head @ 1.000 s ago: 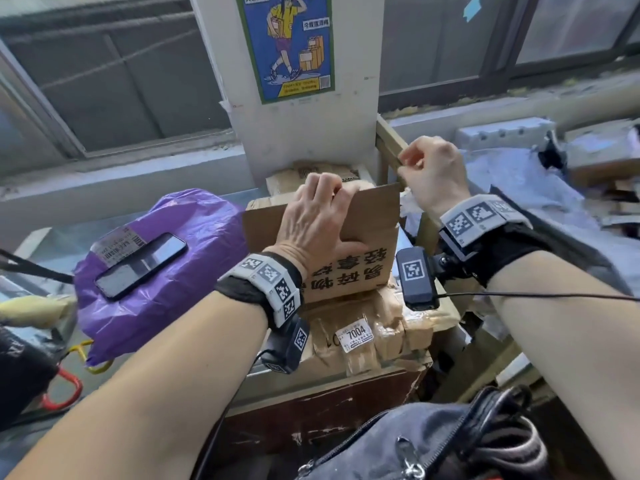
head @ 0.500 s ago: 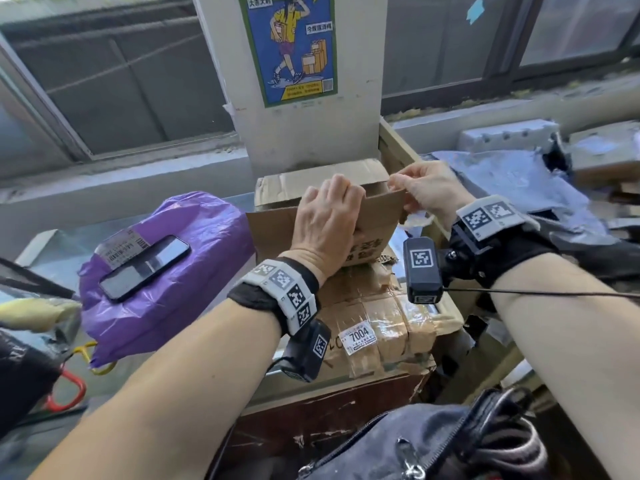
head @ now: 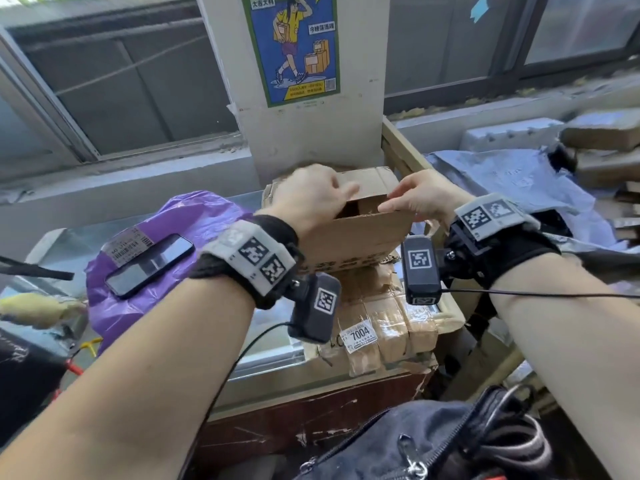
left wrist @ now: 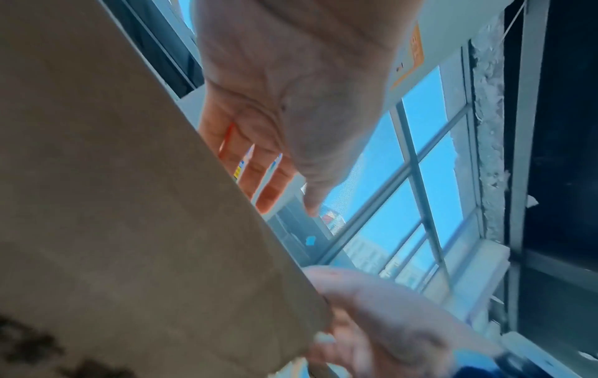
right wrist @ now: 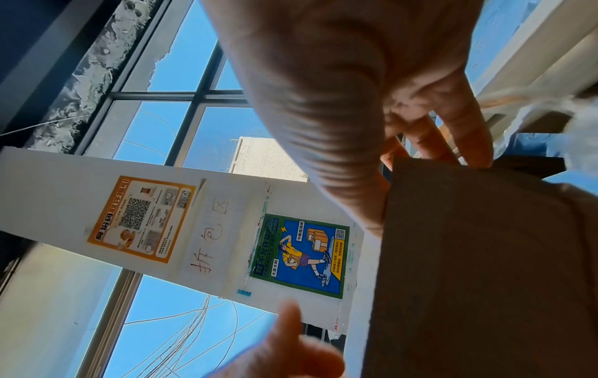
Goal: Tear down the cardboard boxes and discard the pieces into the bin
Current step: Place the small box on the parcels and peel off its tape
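The open cardboard box (head: pixel 356 233) sits hemmed in on most sides. Just behind it rises the white pillar (head: pixel 311 133) bearing a poster (head: pixel 294 46) — no way through there. To its left a purple plastic bag (head: pixel 145 271) with a phone (head: pixel 149 265) lying on it fills the glass tabletop (head: pixel 270 355). On the right a wooden frame rail (head: pixel 401 150) slants close by the box, with grey plastic wrapping (head: pixel 512 181) and stacked parcels (head: pixel 602 147) beyond. Beneath lies a taped parcel (head: pixel 381 327). The box's mouth and the air above it stay free — both hands already occupy its rim.
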The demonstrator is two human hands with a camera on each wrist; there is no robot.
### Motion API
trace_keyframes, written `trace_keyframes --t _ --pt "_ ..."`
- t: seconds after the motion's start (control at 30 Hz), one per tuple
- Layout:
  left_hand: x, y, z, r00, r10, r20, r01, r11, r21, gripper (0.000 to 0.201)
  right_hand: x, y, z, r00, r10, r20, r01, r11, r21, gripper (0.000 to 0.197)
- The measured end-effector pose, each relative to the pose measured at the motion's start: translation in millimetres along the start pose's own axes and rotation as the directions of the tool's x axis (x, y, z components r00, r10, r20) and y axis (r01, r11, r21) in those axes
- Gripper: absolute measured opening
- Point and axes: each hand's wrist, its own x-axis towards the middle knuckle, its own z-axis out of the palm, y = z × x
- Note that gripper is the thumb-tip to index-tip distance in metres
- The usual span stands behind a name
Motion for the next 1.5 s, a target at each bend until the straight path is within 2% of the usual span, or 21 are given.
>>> trace_keyframes --t 0.07,0.2,0.27,0.33,0.47,0.57,0.63,0.7,0.77,0.83,0.93,1.07,1.27,1.4,1.5 --pt "3.3 -22.0 -8.8 0.995 -0.078 -0.054 0.08 0.996 0.046 0.028 -2.0 -0.7 -1.8 1.0 -0.013 -0.009 0.013 1.0 -0.004 0.038" --pt "-3.8 -50.2 -8.8 0.968 -0.252 0.011 0.25 0.964 0.091 0.081 -5.1 -2.1 -0.3 0.998 -0.029 -0.048 0.03 0.999 0.018 0.045" --pt "-4.0 -57.8 -6.6 0.966 -0.251 0.067 0.25 0.968 0.02 0.089 -7.3 -2.1 2.3 0.997 -0.042 -0.058 0.042 0.999 0.007 0.05" --pt "-2.4 -64.1 -4.4 0.971 -0.235 0.038 0.236 0.972 -0.014 0.078 -7.2 -2.4 4.2 0.995 -0.054 -0.086 0.055 0.998 0.008 0.053" --pt "1.7 -72.3 -3.4 0.97 -0.198 -0.141 0.201 0.98 0.004 0.035 -6.8 -2.7 7.3 0.994 -0.038 -0.107 0.032 0.997 -0.063 0.046" --pt "3.5 -73.1 -4.2 0.952 -0.161 -0.262 0.144 0.986 -0.083 0.037 -8.9 -5.4 8.4 0.991 -0.002 -0.135 -0.013 0.994 -0.11 0.038" --pt "2.5 -69.4 -3.2 0.92 -0.129 -0.369 0.095 0.989 -0.109 0.04 -8.5 -8.1 8.6 0.991 0.014 -0.136 -0.033 0.99 -0.137 0.037" --pt "1.4 -64.5 -0.4 0.874 -0.101 -0.475 0.039 0.99 -0.139 0.039 -7.7 -9.9 8.5 0.99 0.04 -0.138 -0.061 0.987 -0.151 0.057" --pt "0.2 -59.0 2.0 0.824 -0.069 -0.563 -0.021 0.988 -0.153 0.039 -6.3 -10.1 8.2 0.977 0.074 -0.201 -0.111 0.978 -0.176 0.092" --pt "-1.0 -51.2 2.9 0.773 -0.021 -0.635 -0.096 0.984 -0.15 0.037 -7.0 -9.8 6.0 0.956 0.087 -0.279 -0.142 0.973 -0.18 0.107" --pt "-3.4 -35.8 2.5 0.723 0.047 -0.689 -0.197 0.97 -0.14 0.034 -9.8 -8.5 3.0 0.947 0.061 -0.317 -0.126 0.974 -0.189 0.1" --pt "-4.7 -24.2 8.9 0.711 0.102 -0.696 -0.279 0.949 -0.145 0.032 -4.7 3.9 5.8 0.903 0.148 -0.404 -0.189 0.98 -0.063 0.096" --pt "1.7 -36.2 25.4 0.747 0.044 -0.663 -0.246 0.945 -0.215 0.03 -5.8 10.8 11.0 0.906 0.149 -0.397 -0.19 0.98 -0.064 0.08" --pt "0.6 -39.4 28.7 0.723 0.025 -0.69 -0.256 0.938 -0.234 0.027 -8.3 6.0 11.5 0.903 0.122 -0.411 -0.125 0.992 0.02 0.068" --pt "-1.2 -37.9 27.4 0.716 0.022 -0.698 -0.257 0.938 -0.234 0.032 -10.4 5.4 11.3 0.893 0.092 -0.44 -0.062 0.995 0.081 0.04"
